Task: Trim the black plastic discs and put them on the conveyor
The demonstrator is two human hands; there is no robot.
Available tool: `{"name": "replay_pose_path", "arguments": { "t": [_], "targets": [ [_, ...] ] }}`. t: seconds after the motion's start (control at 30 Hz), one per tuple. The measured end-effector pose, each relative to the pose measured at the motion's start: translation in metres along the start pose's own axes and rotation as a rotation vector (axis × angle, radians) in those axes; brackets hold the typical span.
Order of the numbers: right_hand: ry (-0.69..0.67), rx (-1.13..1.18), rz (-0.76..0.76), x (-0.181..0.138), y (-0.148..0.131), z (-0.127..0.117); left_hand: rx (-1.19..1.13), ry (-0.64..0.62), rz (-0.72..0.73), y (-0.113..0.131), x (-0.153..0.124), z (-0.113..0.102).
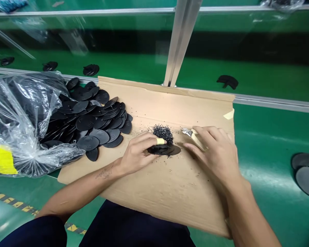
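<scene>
Head view: two bare hands over a cardboard sheet (170,192) on a green bench.
Left hand (137,154): fingers closed on a black disc (164,150), pressing it flat to the cardboard; a yellow wrap on one fingertip.
Right hand (216,152): just right of the disc, not touching it, curled around a small knife (194,135) with its blade pointing left.
Shavings (163,132): dark pile just behind the disc.
Loose discs (98,116): heaped far left, spilling from a clear plastic bag (20,116).
</scene>
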State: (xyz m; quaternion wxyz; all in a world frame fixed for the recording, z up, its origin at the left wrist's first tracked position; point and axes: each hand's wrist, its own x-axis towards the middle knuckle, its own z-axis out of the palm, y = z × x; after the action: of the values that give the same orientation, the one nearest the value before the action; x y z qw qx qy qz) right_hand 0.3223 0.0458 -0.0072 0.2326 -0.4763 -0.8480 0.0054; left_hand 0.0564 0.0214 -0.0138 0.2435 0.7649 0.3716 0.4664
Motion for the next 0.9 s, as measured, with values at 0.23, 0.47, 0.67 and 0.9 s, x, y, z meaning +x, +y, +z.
{"name": "replay_pose_path", "arguments": {
  "t": [0.23, 0.47, 0.67, 0.9],
  "targets": [
    [-0.004, -0.013, 0.017, 0.005, 0.004, -0.003, 0.009, 0.036, -0.034, -0.004, 0.002, 0.004],
    [0.022, 0.517, -0.297, 0.011, -0.039, -0.009, -0.016, -0.116, 0.115, -0.003, 0.006, 0.009],
    [0.241, 0.341, -0.399, 0.008, -0.036, 0.002, 0.072, -0.483, -0.224, 0.007, 0.03, -0.015],
    [0.292, 0.144, -0.284, 0.007, -0.04, 0.001, 0.295, -0.669, -0.117, 0.017, 0.072, -0.067]
  ]
}}
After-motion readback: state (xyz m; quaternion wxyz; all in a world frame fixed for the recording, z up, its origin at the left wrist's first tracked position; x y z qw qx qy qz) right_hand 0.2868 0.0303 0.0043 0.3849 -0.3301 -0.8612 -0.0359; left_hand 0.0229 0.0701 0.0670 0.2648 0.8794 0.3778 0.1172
